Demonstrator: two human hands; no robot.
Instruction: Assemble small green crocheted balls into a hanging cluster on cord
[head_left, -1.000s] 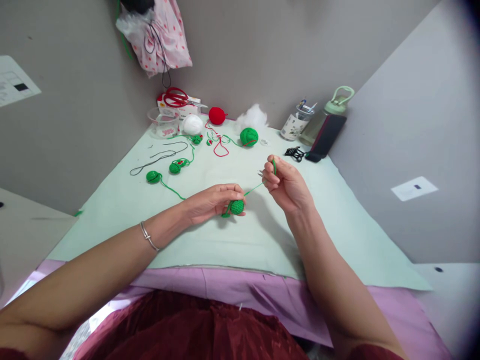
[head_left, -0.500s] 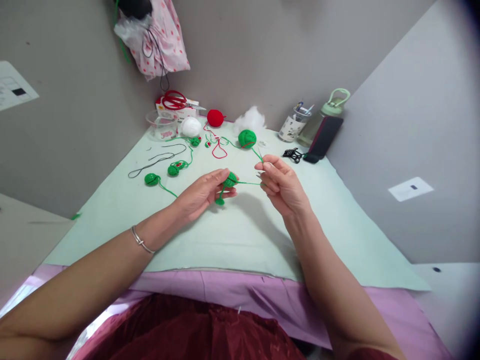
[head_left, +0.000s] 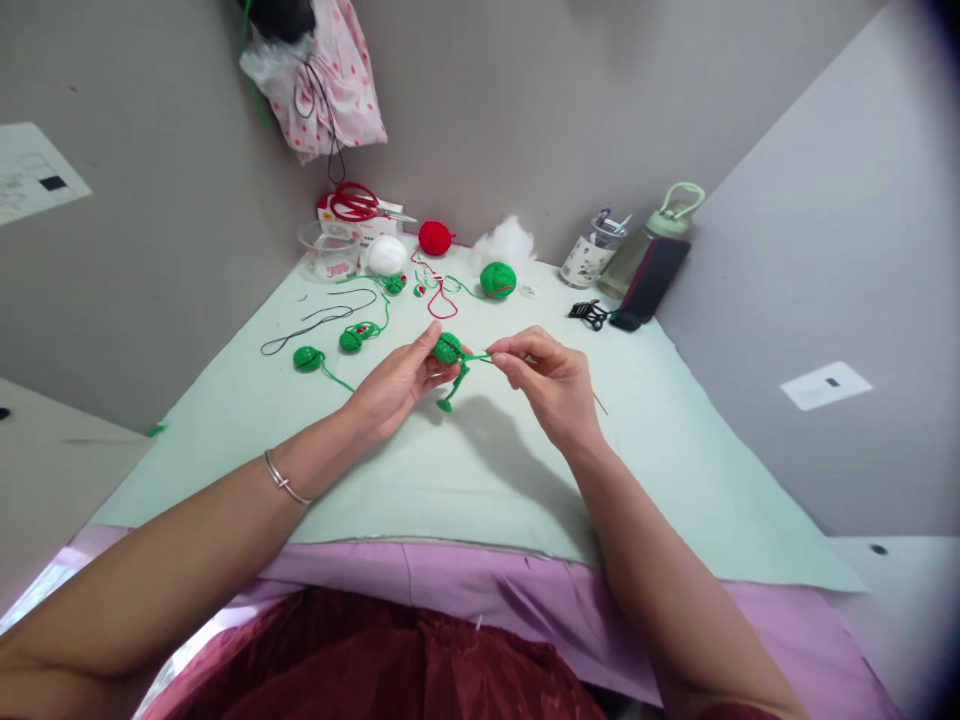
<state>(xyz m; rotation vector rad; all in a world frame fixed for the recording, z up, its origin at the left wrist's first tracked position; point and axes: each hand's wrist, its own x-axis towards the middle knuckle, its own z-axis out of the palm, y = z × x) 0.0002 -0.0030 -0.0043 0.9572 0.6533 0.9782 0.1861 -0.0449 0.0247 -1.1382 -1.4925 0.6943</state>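
Head view: left hand (head_left: 397, 385) pinches green crochet ball (head_left: 448, 348), right hand (head_left: 551, 385) seemingly pinches its yarn (head_left: 477, 358).

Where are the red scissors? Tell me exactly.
In the head view, the red scissors lie at the far left of the table, on a small box behind the clear tub, left of the red yarn ball.

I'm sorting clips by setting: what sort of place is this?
Likely a crochet desk in a partitioned corner: yarn ball, scissors, stuffing at the back; left hand holds a green piece, right hand its strand.
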